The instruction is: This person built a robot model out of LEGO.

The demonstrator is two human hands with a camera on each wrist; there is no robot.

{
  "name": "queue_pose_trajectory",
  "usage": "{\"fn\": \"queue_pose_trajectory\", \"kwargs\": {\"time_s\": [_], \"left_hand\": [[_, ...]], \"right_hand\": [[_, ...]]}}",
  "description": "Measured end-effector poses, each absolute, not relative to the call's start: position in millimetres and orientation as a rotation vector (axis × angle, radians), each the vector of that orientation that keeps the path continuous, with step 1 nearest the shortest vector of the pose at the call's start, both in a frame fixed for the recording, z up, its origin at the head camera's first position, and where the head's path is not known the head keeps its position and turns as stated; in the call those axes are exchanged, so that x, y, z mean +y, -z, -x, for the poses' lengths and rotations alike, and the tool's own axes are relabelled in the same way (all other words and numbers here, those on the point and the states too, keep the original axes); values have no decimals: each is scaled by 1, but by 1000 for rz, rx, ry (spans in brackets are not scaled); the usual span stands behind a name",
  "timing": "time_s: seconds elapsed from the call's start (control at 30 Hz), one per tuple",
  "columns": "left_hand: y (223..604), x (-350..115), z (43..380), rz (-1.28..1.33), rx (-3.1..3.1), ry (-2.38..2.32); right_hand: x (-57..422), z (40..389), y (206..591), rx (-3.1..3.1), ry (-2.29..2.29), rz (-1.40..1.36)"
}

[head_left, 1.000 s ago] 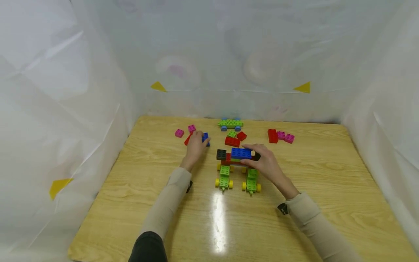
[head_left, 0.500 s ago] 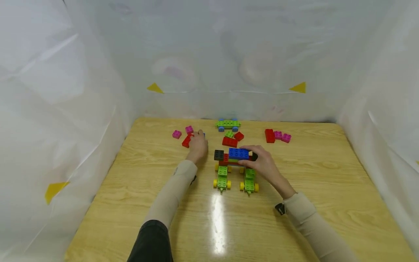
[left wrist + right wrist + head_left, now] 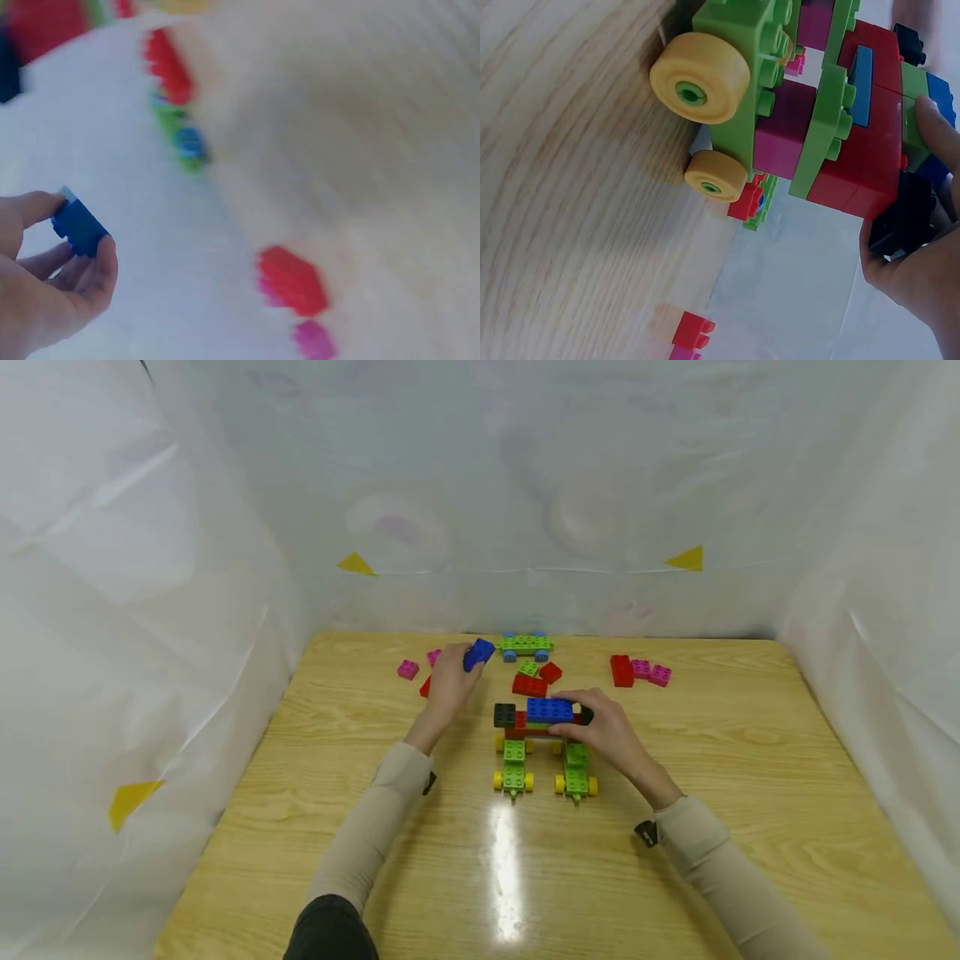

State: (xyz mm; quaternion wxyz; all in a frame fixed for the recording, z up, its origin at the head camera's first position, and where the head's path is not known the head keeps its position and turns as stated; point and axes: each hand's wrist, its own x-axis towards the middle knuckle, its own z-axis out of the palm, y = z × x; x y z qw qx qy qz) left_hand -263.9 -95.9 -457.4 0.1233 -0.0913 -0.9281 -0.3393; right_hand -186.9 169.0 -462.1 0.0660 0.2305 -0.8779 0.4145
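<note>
My left hand [image 3: 447, 681] pinches a blue toy building brick [image 3: 480, 654], raised above the back left of the table; in the left wrist view thumb and fingertips hold this blue brick [image 3: 81, 227] at its ends. At mid-table my right hand [image 3: 606, 733] grips a second blue brick [image 3: 550, 710] on top of a brick structure. Below it come green and red bricks [image 3: 859, 169], with a black brick [image 3: 505, 716] at the left end and another black brick [image 3: 904, 214] by the right hand. Two green wheeled bases [image 3: 513, 772] with yellow wheels [image 3: 705, 79] carry the structure.
Behind the structure lie a red brick [image 3: 530, 685], a small green brick [image 3: 528, 668] and a green car base [image 3: 526, 645] with blue wheels. Red [image 3: 622, 671] and pink bricks [image 3: 660, 675] lie right. A pink brick [image 3: 408, 669] lies left; white sheeting [image 3: 517, 510] encloses the table.
My left hand has picked up the blue brick from the table at the back left and lifted it. The right hand keeps its grip on the structure's top brick.
</note>
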Motion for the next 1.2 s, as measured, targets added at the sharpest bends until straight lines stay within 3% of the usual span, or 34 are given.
{"fn": "queue_pose_trajectory", "kwargs": {"time_s": [0.27,0.5,1.2], "left_hand": [[406,-78,218,805,-2548,1200],[402,-62,199,1122,-2554,1068],[416,-50,200,1230,-2558,737]], "right_hand": [[170,188,461,-2654,-1314,-650],[170,189,463,-2631,-1355,-650],[169,188,463,-2635,-1331,-664]]}}
